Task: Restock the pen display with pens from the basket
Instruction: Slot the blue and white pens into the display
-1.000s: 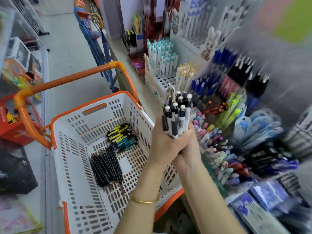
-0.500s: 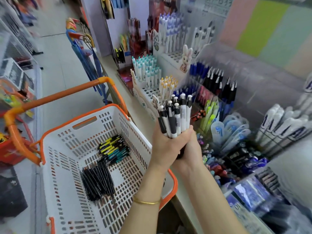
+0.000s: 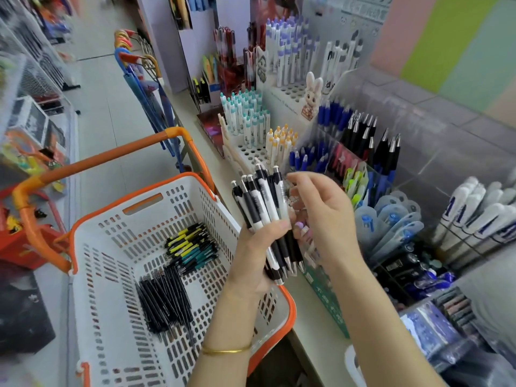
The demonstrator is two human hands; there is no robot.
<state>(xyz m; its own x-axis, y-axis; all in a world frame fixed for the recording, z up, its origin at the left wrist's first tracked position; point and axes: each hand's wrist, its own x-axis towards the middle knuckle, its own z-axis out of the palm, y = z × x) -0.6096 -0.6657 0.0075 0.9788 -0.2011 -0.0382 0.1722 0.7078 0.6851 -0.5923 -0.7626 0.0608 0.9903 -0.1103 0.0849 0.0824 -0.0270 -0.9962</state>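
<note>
The bundle of pens (image 3: 262, 202) stands upright over the basket's (image 3: 178, 191) right rim, with the left hand (image 3: 257, 255) wrapped round its lower half. The right hand (image 3: 326, 219) is just beside it, fingers bent toward the pens; I cannot tell whether they pinch one. The pen display (image 3: 349, 152) is on the shelf just beyond.

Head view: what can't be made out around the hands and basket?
Pens: middles hidden by fingers of the left hand; print too small.
Right hand: whether it pinches a pen, unclear behind the pens.
Basket: near side cut off by the bottom edge.
Left-edge shelves: blurred.
</note>
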